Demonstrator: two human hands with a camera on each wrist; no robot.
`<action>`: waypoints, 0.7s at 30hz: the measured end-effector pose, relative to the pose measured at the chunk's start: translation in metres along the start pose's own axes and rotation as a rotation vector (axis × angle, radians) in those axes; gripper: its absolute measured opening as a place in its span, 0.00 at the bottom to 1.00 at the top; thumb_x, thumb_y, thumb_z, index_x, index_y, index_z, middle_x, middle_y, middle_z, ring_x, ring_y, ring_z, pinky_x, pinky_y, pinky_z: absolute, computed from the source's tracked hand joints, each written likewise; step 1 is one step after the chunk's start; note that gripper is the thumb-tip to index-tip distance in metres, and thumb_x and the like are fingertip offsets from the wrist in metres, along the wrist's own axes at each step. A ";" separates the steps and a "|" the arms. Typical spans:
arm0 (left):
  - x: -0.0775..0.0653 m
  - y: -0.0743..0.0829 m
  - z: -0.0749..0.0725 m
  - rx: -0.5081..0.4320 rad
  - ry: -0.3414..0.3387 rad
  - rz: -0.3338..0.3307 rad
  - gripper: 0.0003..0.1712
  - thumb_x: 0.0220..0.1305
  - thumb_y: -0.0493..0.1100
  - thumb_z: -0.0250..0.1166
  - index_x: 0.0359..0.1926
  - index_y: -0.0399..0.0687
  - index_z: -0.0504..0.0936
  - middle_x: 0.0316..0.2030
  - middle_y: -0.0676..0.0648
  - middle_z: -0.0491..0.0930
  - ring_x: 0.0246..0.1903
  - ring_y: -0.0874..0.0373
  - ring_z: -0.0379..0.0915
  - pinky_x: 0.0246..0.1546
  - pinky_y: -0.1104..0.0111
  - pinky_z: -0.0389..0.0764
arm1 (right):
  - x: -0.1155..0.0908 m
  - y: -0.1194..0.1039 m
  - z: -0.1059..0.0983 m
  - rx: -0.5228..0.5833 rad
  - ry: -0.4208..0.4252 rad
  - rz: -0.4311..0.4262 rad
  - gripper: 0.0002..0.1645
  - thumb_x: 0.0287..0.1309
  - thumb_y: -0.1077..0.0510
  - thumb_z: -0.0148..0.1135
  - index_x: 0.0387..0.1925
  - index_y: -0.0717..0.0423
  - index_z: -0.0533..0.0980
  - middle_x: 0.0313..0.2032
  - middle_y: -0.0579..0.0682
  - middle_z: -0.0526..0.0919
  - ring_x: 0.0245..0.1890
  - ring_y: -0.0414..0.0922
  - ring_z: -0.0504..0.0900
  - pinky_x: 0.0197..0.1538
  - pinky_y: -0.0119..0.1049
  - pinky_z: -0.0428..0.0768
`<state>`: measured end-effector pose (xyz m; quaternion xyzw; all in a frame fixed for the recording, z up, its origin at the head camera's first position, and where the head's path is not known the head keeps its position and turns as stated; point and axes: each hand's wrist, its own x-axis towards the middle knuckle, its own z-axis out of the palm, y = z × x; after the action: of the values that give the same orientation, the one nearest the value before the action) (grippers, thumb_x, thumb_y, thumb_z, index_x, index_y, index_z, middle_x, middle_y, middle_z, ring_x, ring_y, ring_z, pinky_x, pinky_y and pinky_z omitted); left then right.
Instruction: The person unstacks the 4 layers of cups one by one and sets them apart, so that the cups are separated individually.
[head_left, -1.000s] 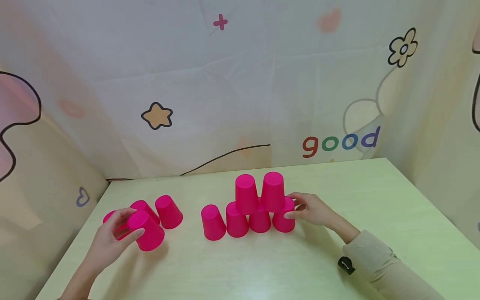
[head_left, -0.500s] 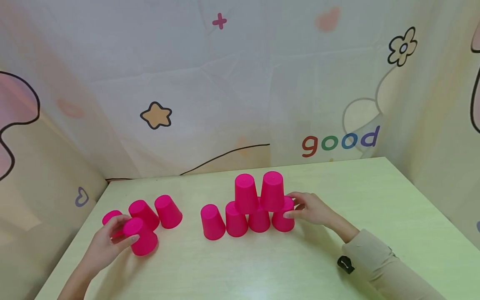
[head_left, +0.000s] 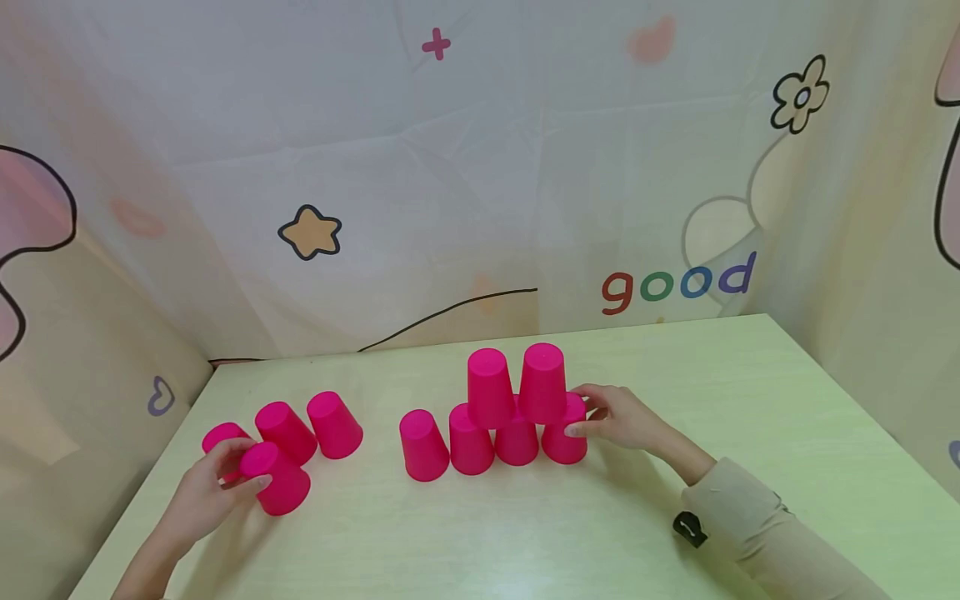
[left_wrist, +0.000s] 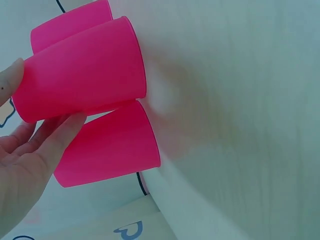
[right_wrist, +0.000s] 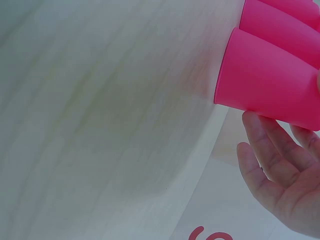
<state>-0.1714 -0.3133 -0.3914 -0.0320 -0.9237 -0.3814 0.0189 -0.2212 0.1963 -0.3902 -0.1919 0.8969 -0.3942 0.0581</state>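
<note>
My left hand grips an upside-down pink plastic cup, thumb on one side and fingers on the other. In the left wrist view that held cup is close beside another pink cup. At the right, my right hand holds the end cup of a bottom row, its thumb in front and fingers behind. Along this cup's side the fingertips touch in the right wrist view. Two upside-down cups, a left one and a right one, stand on top of the row.
Behind the left hand stand three more pink cups: a left one, a middle one and a right one. The row's leftmost cup has nothing on it. A black clip-like object is near the right sleeve.
My left hand has brought its cup left and down, nearer the table's front left. The right hand and the stacked cups stay where they were.
</note>
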 end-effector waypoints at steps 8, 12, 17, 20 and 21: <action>-0.004 0.009 -0.004 0.063 0.080 0.092 0.34 0.53 0.40 0.68 0.58 0.33 0.64 0.48 0.35 0.72 0.45 0.42 0.70 0.36 0.75 0.76 | 0.000 0.000 0.001 -0.007 0.006 -0.009 0.31 0.46 0.53 0.69 0.51 0.62 0.71 0.40 0.52 0.79 0.39 0.48 0.78 0.37 0.37 0.79; -0.005 0.014 -0.006 0.039 0.146 0.126 0.34 0.53 0.40 0.68 0.58 0.35 0.64 0.48 0.36 0.72 0.45 0.44 0.70 0.36 0.69 0.80 | 0.000 -0.001 0.001 -0.013 0.006 -0.013 0.31 0.46 0.52 0.69 0.51 0.63 0.71 0.40 0.52 0.79 0.39 0.48 0.78 0.37 0.37 0.79; -0.007 0.027 -0.008 0.006 0.162 0.143 0.35 0.53 0.41 0.67 0.60 0.37 0.63 0.50 0.35 0.70 0.47 0.41 0.69 0.32 0.63 0.81 | -0.001 -0.001 0.001 -0.014 0.007 -0.012 0.32 0.46 0.52 0.69 0.51 0.63 0.71 0.41 0.52 0.79 0.39 0.48 0.78 0.38 0.38 0.79; -0.010 0.036 -0.010 -0.010 0.151 0.164 0.36 0.55 0.44 0.66 0.61 0.39 0.62 0.52 0.35 0.69 0.50 0.38 0.67 0.33 0.64 0.81 | -0.001 -0.001 0.001 -0.017 0.007 -0.009 0.32 0.46 0.52 0.69 0.51 0.63 0.71 0.41 0.52 0.79 0.39 0.48 0.78 0.38 0.38 0.79; -0.009 0.038 -0.010 -0.014 0.151 0.171 0.36 0.55 0.45 0.66 0.61 0.39 0.62 0.53 0.35 0.69 0.50 0.38 0.67 0.34 0.64 0.81 | 0.000 0.000 0.001 -0.017 0.008 -0.008 0.31 0.47 0.52 0.69 0.51 0.63 0.71 0.41 0.52 0.79 0.40 0.48 0.78 0.38 0.38 0.79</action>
<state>-0.1592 -0.2940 -0.3584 -0.0820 -0.9107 -0.3863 0.1209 -0.2205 0.1956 -0.3908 -0.1945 0.8997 -0.3875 0.0512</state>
